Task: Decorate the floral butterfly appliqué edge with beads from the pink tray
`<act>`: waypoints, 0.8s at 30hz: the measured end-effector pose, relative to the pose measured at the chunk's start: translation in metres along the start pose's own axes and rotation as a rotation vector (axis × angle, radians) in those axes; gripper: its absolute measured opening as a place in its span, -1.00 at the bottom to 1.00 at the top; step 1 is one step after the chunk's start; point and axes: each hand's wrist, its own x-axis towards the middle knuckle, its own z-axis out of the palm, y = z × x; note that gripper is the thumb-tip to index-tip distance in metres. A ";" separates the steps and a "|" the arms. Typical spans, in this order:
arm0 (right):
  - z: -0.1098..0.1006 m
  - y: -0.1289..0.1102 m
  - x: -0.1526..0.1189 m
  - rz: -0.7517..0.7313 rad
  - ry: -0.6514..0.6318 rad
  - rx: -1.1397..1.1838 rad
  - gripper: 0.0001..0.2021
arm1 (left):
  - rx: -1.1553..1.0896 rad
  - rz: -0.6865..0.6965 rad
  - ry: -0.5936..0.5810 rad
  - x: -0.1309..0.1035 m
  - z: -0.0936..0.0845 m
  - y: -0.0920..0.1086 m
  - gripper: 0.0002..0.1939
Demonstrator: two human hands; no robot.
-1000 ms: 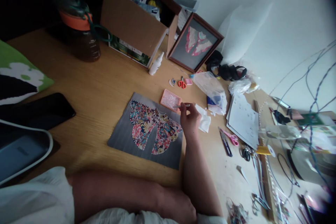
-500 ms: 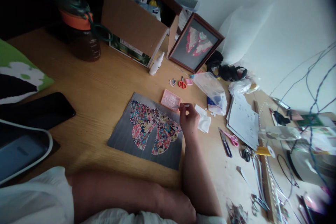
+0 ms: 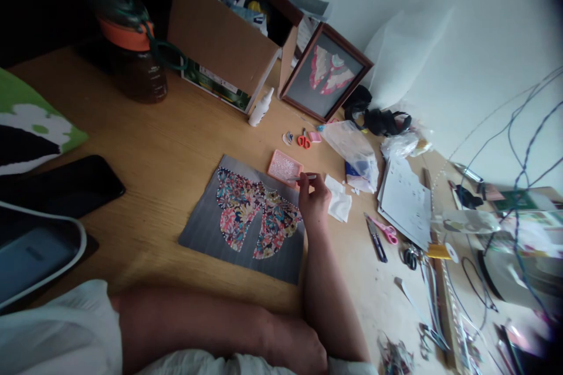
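Note:
My right hand (image 3: 315, 199) pinches slim tweezers (image 3: 303, 178), their tip over a pink tray (image 3: 272, 170) of tiny pale beads. Just in front of the tray lies a grey fabric sheet (image 3: 202, 222) with a flowered, wing-shaped fabric piece (image 3: 237, 199) on it. Small pale dots run along much of that piece's outline. Close to my body, my left hand (image 3: 303, 345) rests curled into a fist beside my right forearm; its fingertips are hidden, and nothing shows in it.
Behind the tray are a white bottle (image 3: 261, 108), orange-handled scissors (image 3: 303, 139) and a framed wing picture (image 3: 329, 73). A cardboard box (image 3: 220, 35) and drink bottle (image 3: 136, 64) stand farther left. White tissue (image 3: 338, 202), a utility knife (image 3: 376, 240) and papers (image 3: 404, 199) lie right.
The view has shifted very slightly. My right hand and the tweezers stay at the bead tray, and my left hand keeps its place.

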 end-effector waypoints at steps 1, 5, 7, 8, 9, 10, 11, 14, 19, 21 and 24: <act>0.000 0.000 0.000 0.001 0.001 0.001 -0.63 | -0.027 0.003 -0.014 -0.001 -0.001 0.001 -0.56; 0.000 -0.002 -0.001 0.019 0.004 0.009 -0.63 | -0.127 0.005 -0.070 -0.004 -0.006 0.001 -0.56; -0.001 -0.004 -0.001 0.037 0.017 0.015 -0.61 | -0.137 0.001 -0.080 -0.002 -0.006 0.000 -0.56; -0.002 -0.005 -0.001 0.045 0.025 0.019 -0.60 | -0.145 0.000 -0.087 -0.001 -0.005 0.000 -0.56; -0.002 -0.006 -0.001 0.052 0.032 0.023 -0.60 | -0.152 -0.001 -0.092 0.000 -0.005 -0.001 -0.56; -0.003 -0.006 -0.002 0.057 0.037 0.026 -0.59 | -0.158 -0.003 -0.095 0.001 -0.004 -0.001 -0.55; -0.003 -0.007 -0.002 0.062 0.041 0.029 -0.58 | -0.162 -0.007 -0.096 0.002 -0.003 -0.001 -0.55; -0.005 -0.008 -0.002 0.070 0.046 0.042 -0.58 | -0.172 -0.016 -0.088 0.001 -0.003 0.000 -0.54; -0.012 -0.012 -0.002 0.095 0.078 0.133 -0.63 | -0.193 -0.013 -0.108 0.000 -0.008 0.001 -0.59; -0.017 -0.017 -0.004 0.112 0.109 0.193 -0.66 | -0.220 -0.003 -0.123 -0.001 -0.009 0.001 -0.66; -0.028 -0.026 -0.019 0.117 0.134 0.263 -0.69 | -0.290 0.001 -0.117 -0.006 -0.010 0.002 -0.75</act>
